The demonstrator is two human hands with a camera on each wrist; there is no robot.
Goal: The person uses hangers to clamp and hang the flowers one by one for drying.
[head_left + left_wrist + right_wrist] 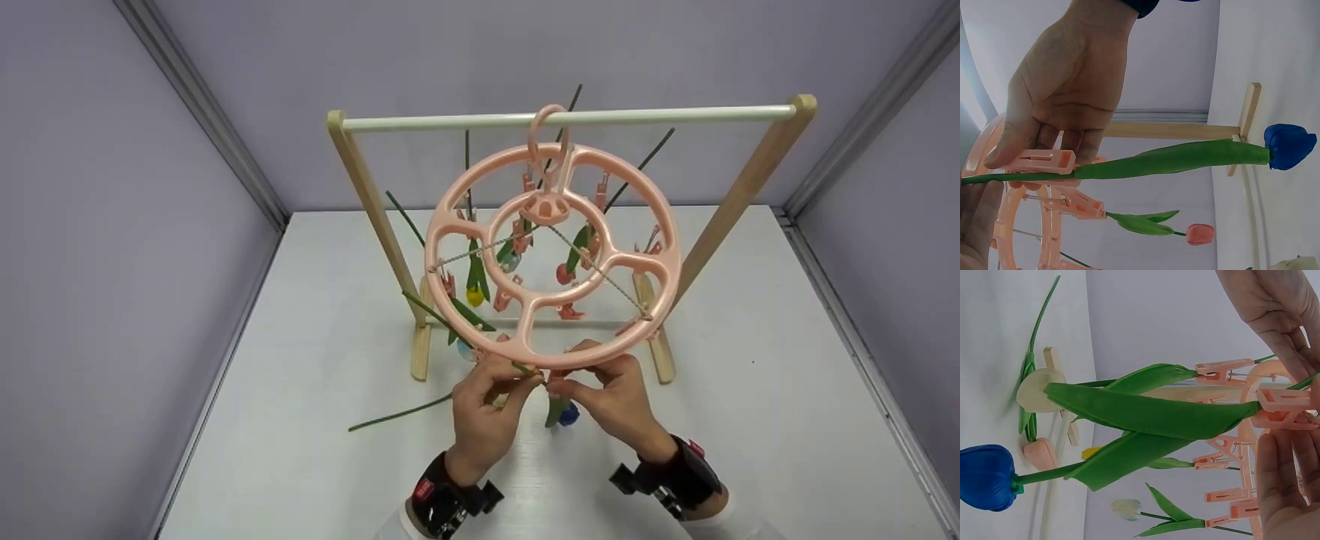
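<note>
While our left hand point(484, 409) pinches the blue tulip point(1289, 147) by its thin, bendy stem, our right hand point(611, 397) squeezes a pink clip point(1041, 161); light, so grip gently.

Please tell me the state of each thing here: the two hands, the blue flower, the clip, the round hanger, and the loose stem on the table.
left hand: pinches the blue tulip's stem
right hand: pinches the clip
blue tulip: hanging head down, stem in the clip
clip: stem between its arms; open or closed unclear
round hanger: hooked on the rail, tilted
rail: level on the wooden stand
loose stem: lying flat on the table
</note>
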